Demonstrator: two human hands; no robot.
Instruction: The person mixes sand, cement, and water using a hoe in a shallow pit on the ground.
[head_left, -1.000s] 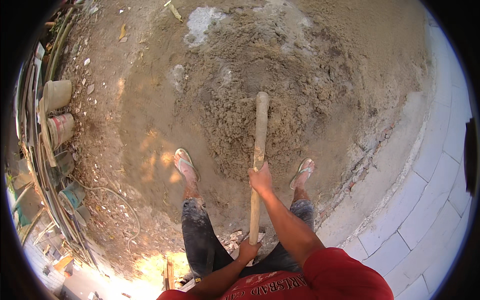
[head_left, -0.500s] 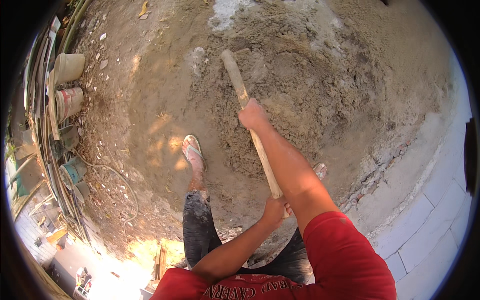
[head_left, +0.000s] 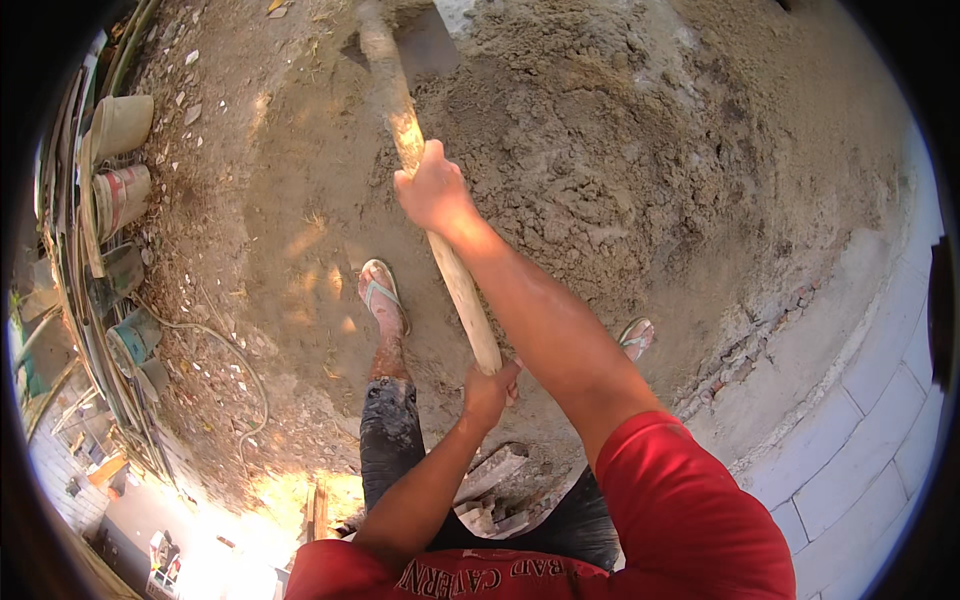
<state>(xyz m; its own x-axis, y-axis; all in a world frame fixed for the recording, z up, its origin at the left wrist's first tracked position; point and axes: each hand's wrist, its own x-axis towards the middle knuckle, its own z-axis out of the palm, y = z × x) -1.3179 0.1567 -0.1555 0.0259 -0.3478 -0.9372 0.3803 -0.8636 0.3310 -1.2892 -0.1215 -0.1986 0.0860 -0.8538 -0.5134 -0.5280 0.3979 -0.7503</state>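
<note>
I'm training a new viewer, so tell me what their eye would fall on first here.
First comes the long wooden handle, slanting up the middle to a flat blade near the top edge, with the right grip around it above the left grip. Next is the rough grey-brown heap spread right of the handle. Then come the bright red shirt at the bottom and the buckets down the left side.

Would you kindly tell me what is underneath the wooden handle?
Ground shows along both sides of the handle, gripped by the left hand and right hand; whatever lies directly beneath is hidden.
</note>
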